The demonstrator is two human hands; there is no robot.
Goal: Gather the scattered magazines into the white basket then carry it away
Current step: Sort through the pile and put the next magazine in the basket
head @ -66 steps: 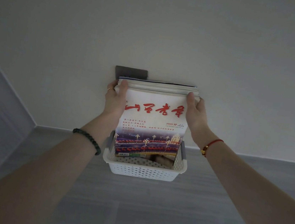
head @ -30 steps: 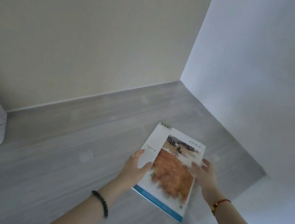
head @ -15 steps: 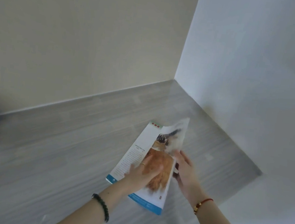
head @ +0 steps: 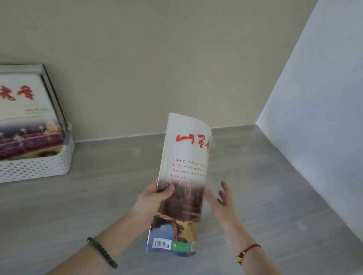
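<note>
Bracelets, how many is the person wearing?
2. A dark beaded bracelet is on the left wrist, and a red bracelet is on the right wrist. More could sit higher up the arms, out of view.

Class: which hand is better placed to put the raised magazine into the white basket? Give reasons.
Left: the left hand grips the magazine, and the white basket lies to its left. The right hand is open.

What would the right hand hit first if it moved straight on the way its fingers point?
Most likely the magazine gripped by the left hand: the right hand points its fingers up and left toward the curling right edge. Depth is unclear; past it lie grey floor and the beige wall.
</note>
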